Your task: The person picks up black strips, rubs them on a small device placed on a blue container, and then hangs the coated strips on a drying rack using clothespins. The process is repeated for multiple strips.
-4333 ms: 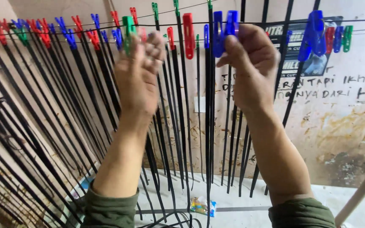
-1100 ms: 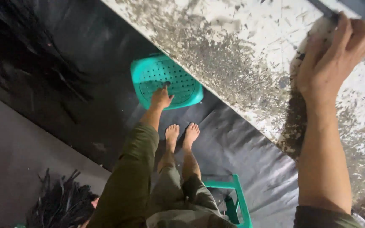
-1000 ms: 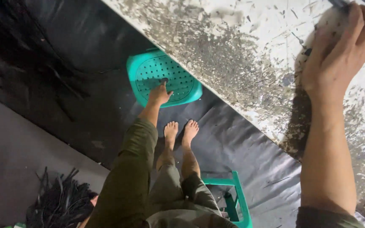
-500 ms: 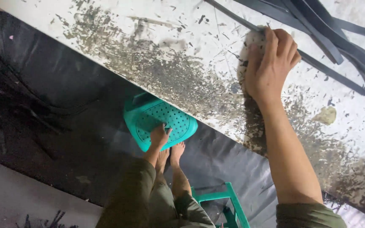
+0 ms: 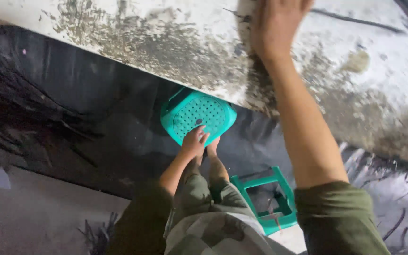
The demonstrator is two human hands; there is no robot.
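My left hand [image 5: 194,142] reaches straight down, and its fingers curl over the near rim of a round teal plastic stool [image 5: 198,114] with a perforated top. The stool stands on a black floor sheet [image 5: 86,118]. My bare feet [image 5: 213,147] are right beside the stool. My right hand [image 5: 276,22] is raised and pressed against a stained white wall [image 5: 166,38]. It is blurred, and the top edge of the frame cuts off its fingertips.
A second teal plastic frame [image 5: 260,182] stands under my legs at the lower right. Dark strands [image 5: 95,231] lie on the grey floor at the lower left. The wall's lower part is heavily speckled with dark grime [image 5: 383,123].
The view dropped from the clothes pegs and hanging black strips overhead to the floor. In the last second my right hand slid leftward along the wall while my left hand stayed on the stool.
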